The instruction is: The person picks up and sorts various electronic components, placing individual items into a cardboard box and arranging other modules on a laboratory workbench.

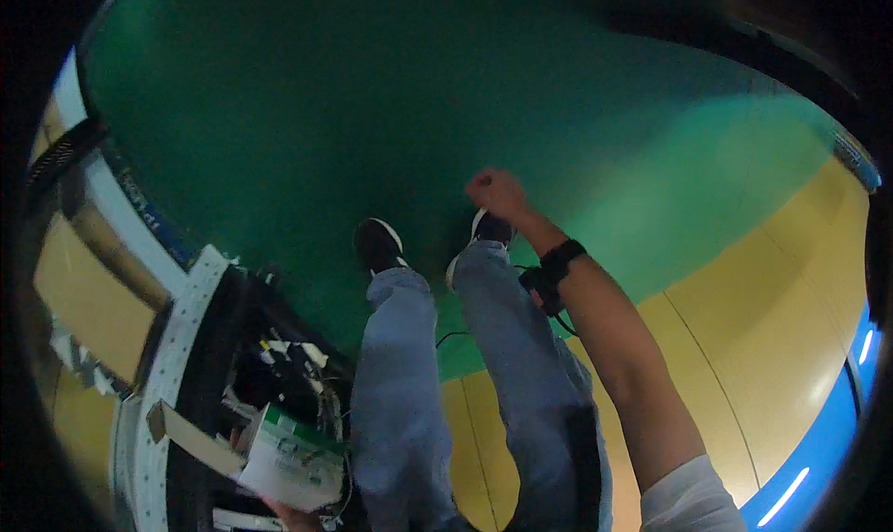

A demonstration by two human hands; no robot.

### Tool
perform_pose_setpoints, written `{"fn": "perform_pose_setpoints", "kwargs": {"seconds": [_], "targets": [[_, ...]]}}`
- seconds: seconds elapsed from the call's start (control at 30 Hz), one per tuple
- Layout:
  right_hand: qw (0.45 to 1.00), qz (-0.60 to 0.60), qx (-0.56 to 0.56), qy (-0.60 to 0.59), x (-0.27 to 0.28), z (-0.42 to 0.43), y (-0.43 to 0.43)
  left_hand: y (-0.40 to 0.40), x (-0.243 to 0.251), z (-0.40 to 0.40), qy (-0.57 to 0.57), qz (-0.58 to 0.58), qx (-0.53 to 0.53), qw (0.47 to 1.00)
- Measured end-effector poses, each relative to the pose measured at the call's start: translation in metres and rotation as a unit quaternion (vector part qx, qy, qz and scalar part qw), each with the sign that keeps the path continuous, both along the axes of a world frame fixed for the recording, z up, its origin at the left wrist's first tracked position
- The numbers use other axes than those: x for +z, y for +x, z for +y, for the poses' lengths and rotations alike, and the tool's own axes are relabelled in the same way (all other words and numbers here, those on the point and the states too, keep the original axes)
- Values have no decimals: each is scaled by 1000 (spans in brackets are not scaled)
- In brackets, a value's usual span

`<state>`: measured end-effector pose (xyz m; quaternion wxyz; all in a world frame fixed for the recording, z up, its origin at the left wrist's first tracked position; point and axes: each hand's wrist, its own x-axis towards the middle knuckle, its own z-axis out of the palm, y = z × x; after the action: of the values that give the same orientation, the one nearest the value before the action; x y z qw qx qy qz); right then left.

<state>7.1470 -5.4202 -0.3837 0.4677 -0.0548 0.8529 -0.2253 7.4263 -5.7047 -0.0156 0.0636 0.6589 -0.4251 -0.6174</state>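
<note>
At the lower left, my left hand grips a white and green cardboard box from below, and part of a finger shows at its left side. A flap of the box sticks out, unfolded, towards the left. My right hand is held above my right shoe, its fingers curled into a loose fist with nothing visible in it. A black strap circles the right wrist, with a small dark device and a cable attached.
Beside my left leg, a dark bin holds cables and small parts. A perforated white metal rail runs along it, with a brown cardboard box beyond. My shoes stand on the green floor; yellow flooring lies right.
</note>
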Motion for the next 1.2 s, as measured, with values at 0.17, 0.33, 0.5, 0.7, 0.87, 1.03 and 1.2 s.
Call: {"fn": "perform_pose_setpoints", "kwargs": {"seconds": [0.17, 0.33, 0.5, 0.7, 0.87, 1.03, 1.2], "targets": [[990, 92, -108, 9, -73, -18, -46, 12, -38, 17, 18, -54, 35, 998], [981, 173, -88, 8, -88, -51, -65, 15, -53, 29, 37, -82, 50, 995], [982, 170, -72, 38, -59, -47, -41, 9, -22, 32, 33, -84, 44, 995], [999, -19, 29, 10, 53, 46, 11, -24, 72, 28, -6, -30, 3, 1000], [998, -46, -27, 21, 201, 130, 12, -88, 196, 19, -65, 52, -75, 994], [991, -39, -124, 17, 346, 178, -49, -179, 279, 44, -55, 173, -162, 970], [975, -45, -197, -97, 517, 128, -96, -255, 377, 69, 3, 279, -277, 920]]}}
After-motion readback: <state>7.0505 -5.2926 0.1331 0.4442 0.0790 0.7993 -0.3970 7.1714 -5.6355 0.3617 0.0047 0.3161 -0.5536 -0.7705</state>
